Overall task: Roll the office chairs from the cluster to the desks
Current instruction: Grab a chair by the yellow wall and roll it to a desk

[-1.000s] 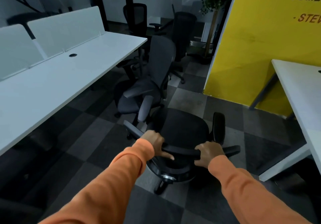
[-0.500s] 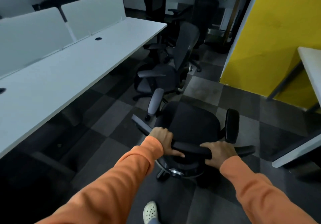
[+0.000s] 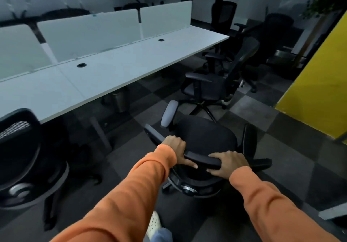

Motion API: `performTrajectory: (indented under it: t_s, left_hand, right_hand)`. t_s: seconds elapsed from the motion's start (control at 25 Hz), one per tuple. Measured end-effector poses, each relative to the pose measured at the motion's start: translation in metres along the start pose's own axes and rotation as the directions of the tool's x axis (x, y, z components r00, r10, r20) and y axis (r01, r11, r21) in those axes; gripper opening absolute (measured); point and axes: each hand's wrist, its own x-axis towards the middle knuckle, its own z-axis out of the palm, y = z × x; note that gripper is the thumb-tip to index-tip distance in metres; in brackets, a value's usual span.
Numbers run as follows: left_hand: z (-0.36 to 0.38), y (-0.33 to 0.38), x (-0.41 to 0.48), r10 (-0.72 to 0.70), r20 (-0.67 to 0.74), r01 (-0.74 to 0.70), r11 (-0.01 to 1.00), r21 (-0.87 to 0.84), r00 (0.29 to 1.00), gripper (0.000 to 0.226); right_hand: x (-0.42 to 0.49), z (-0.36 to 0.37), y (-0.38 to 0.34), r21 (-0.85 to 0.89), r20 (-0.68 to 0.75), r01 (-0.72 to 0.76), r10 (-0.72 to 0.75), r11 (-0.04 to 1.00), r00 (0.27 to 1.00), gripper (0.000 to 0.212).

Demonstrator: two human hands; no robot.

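Note:
A black office chair (image 3: 204, 136) with grey armrests stands right in front of me, seen from behind and above. My left hand (image 3: 175, 147) grips the left part of its backrest top, thumb stretched along the bar. My right hand (image 3: 227, 163) grips the right part of the same bar. The long white desk (image 3: 105, 76) with divider panels runs along the left. Another black chair (image 3: 216, 86) stands beyond mine near the desk's far end, and more chairs (image 3: 223, 16) cluster at the back.
A mesh-backed chair (image 3: 20, 157) sits at the desk at the left edge. A small bin (image 3: 120, 101) stands under the desk. A yellow wall (image 3: 319, 84) closes the right side. Checkered carpet lies between the desk and the wall. My shoe (image 3: 154, 223) shows below.
The chair in my hands has turned and rolled leftward toward the long white desk. The view has swung left, bringing a mesh-backed chair into sight at the left edge. Both grips are unchanged.

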Motion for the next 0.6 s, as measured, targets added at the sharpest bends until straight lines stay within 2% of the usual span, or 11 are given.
performTrajectory:
  t_s: [0.12, 0.24, 0.6]
  left_hand:
    - [0.019, -0.004, -0.031, -0.068, -0.032, 0.068, 0.998, -0.019, 0.997, 0.1]
    - [0.019, -0.012, -0.054, -0.131, -0.039, 0.129, 0.99, -0.048, 0.991, 0.09]
    - [0.011, -0.055, -0.052, -0.161, -0.066, 0.158, 0.987, -0.038, 0.985, 0.087]
  right_hand:
    - [-0.009, 0.004, -0.016, -0.01, -0.01, 0.1, -0.1, 0.995, 0.995, 0.065]
    - [-0.006, 0.003, -0.029, -0.007, -0.046, 0.181, -0.181, 0.983, 0.982, 0.063]
    - [0.03, -0.01, -0.048, -0.004, -0.081, 0.254, -0.253, 0.967, 0.964, 0.057]
